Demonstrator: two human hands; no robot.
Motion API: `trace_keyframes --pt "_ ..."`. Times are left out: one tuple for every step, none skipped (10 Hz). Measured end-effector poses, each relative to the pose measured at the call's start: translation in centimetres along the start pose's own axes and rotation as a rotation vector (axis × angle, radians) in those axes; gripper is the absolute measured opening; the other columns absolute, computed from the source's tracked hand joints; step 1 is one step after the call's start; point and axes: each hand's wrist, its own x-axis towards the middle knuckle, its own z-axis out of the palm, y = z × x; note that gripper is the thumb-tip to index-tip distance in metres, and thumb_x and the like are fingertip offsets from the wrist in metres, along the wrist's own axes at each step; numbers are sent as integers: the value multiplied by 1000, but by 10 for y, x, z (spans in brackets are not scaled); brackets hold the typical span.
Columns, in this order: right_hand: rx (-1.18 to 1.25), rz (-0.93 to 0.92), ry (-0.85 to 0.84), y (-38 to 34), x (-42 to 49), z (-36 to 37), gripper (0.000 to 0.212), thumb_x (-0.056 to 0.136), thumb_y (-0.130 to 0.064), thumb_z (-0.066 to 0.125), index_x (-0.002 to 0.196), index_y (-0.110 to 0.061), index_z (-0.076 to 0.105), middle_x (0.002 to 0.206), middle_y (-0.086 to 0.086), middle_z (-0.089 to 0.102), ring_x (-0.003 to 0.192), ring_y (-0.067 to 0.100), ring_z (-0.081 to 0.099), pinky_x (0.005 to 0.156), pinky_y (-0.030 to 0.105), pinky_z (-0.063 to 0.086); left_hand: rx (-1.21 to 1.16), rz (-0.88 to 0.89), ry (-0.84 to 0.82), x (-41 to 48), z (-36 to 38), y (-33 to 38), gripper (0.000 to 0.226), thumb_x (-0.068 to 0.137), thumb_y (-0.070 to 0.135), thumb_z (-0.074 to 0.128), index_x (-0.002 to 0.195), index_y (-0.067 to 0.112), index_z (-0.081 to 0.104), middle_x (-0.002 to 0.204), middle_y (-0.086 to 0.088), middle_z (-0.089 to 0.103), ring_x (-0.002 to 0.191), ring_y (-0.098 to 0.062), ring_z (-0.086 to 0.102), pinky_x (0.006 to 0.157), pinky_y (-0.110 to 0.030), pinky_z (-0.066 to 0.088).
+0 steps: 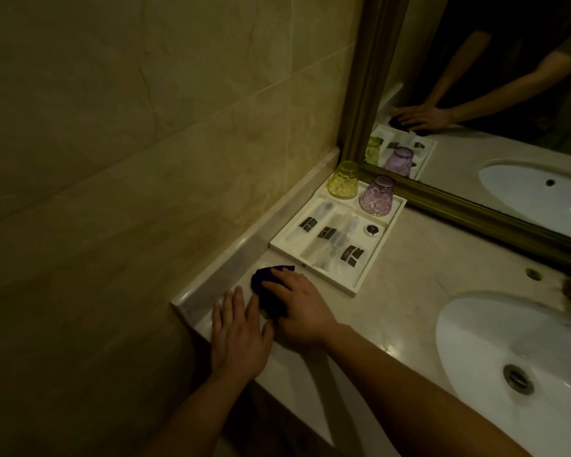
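Observation:
A dark purple cloth (263,282) lies bunched on the pale marble counter (406,285), near the counter's left end by the wall. My right hand (299,311) lies on top of the cloth with its fingers spread over it, pressing it down. My left hand (239,334) rests flat on the counter just left of the cloth, fingers straight and together, holding nothing. Part of the cloth is hidden under my right hand.
A white amenity tray (363,278) stands just behind the cloth, holding sachets and two upturned cups, yellow (343,179) and purple (377,195). A white sink basin (475,344) lies to the right. A framed mirror (475,212) runs along the back, tiled wall on the left.

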Motion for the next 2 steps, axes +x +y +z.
trace_keyframes --pt "31 -30 -10 7 -9 -9 76 77 -42 60 148 -22 42 158 8 33 145 29 25 121 44 18 -82 -12 -66 5 -8 0 73 88 61 18 153 26 15 163 -9 6 149 -27 1 120 -45 -1" --pt "8 -13 14 11 -22 -23 77 76 -36 67 147 -18 43 155 9 37 143 29 31 119 44 25 -194 -55 -88 1 -23 2 77 89 47 48 153 23 11 162 -7 9 148 -26 7 120 -43 9"
